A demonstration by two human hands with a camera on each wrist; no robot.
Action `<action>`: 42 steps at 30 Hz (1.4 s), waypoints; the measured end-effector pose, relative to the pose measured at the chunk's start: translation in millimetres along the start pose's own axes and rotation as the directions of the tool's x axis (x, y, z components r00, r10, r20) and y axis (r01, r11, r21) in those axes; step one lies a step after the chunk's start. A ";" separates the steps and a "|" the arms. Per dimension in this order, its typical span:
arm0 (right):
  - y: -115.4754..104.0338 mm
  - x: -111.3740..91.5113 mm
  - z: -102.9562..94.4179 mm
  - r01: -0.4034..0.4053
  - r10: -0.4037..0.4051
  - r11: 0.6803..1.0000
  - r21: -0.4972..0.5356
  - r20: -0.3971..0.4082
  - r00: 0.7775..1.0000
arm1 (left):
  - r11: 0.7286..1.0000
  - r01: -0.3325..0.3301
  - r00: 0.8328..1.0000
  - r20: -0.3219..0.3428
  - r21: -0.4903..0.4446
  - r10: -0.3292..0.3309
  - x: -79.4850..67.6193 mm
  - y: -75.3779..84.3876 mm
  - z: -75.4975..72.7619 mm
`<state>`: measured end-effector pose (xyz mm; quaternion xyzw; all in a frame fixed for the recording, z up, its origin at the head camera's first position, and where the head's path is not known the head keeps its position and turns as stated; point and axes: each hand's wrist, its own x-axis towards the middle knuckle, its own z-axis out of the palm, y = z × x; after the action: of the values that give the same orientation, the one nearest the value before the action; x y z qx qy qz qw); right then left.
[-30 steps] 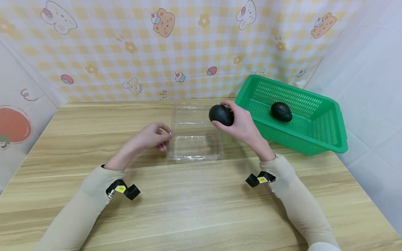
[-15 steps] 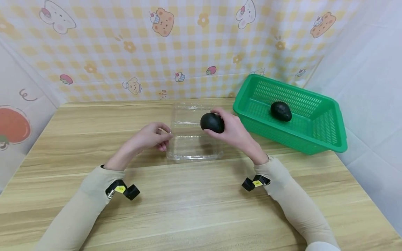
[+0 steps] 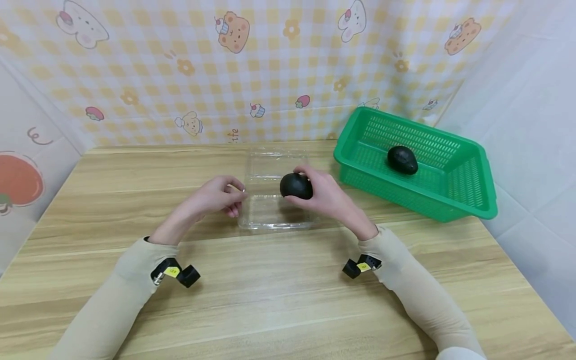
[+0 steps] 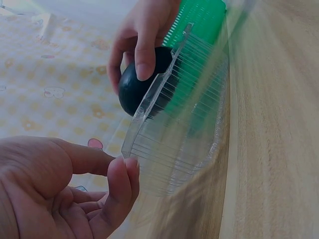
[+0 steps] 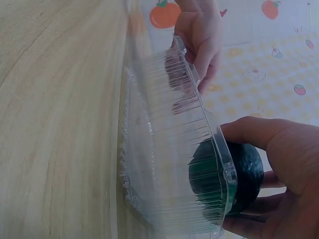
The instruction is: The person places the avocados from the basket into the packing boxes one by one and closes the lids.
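A clear plastic clamshell box point(image 3: 279, 220) lies on the table with its lid folded back toward the wall. My left hand point(image 3: 220, 196) pinches the box's left rim between thumb and fingertip, as the left wrist view shows. In my right hand point(image 3: 326, 195) is a dark avocado point(image 3: 295, 186), gripped between thumb and fingers over the right part of the box. The right wrist view has the lower part of this avocado point(image 5: 249, 172) showing through the clear side wall, below the rim. Another avocado point(image 3: 402, 160) lies in the green basket point(image 3: 423, 205) at the right.
The green basket stands at the back right of the wooden table point(image 3: 270, 290), close to the side wall. A checked cloth point(image 3: 157, 75) with cartoon prints hangs behind the table. Wrist cameras sit on both sleeves.
My right hand has carried the avocado left and down, from near the basket to within the box's rim. The left hand has stayed at the box's edge.
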<state>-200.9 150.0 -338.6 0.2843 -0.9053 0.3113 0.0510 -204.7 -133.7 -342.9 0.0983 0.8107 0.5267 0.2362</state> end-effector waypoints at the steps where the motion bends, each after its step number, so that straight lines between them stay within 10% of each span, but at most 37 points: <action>1: 0.1 -0.1 0.8 -0.003 0.003 1.000 0.001 0.004 1.000 | 1.000 0.000 1.000 0.000 0.001 0.000 -0.2 0.1 0.0; 42: -13.6 14.0 37.5 -0.071 0.081 0.996 -0.053 0.205 0.975 | 1.000 0.004 1.000 0.002 -0.009 -0.004 -0.5 0.2 0.0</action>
<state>-201.9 112.3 -357.6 0.2791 -0.9228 0.2611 -0.0492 -204.2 -133.8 -342.5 0.0961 0.8083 0.5296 0.2386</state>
